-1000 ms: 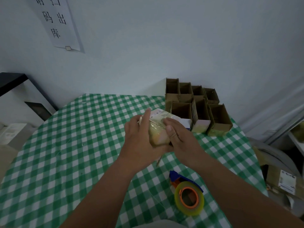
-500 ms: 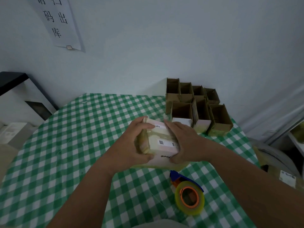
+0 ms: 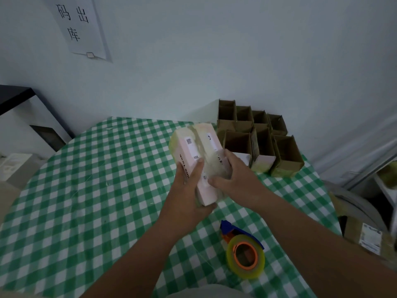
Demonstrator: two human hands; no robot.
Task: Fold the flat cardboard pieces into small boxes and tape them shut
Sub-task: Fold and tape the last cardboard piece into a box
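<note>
Pink cardboard, glossy with clear tape, fills our grip: the small box (image 3: pixel 198 155) is raised above the green-and-white checked tablecloth (image 3: pixel 86 190), tilted so that its long taped face turns toward us, with white barcode labels and black lettering along it. Our left hand (image 3: pixel 189 196) cups the near lower end, thumb lying straight up the pink face and the other fingers wrapped underneath, mostly hidden. Our right hand (image 3: pixel 234 177) clasps the right side, thumb pressed across the taped seam and the fingers curled round the far edge, so both hands are closed firmly around the box.

Just behind it, against the pale wall (image 3: pixel 214 61), stands a cluster of open brown cardboard boxes (image 3: pixel 257 136) packed side by side with their mouths upward. Near us on the cloth, to the right of our left forearm, lies a tape dispenser (image 3: pixel 242 250) with a blue handle and a yellowish roll on an orange core, well apart from the held box. A white paper sign (image 3: pixel 79 26) with black characters hangs on the wall at upper left.
</note>
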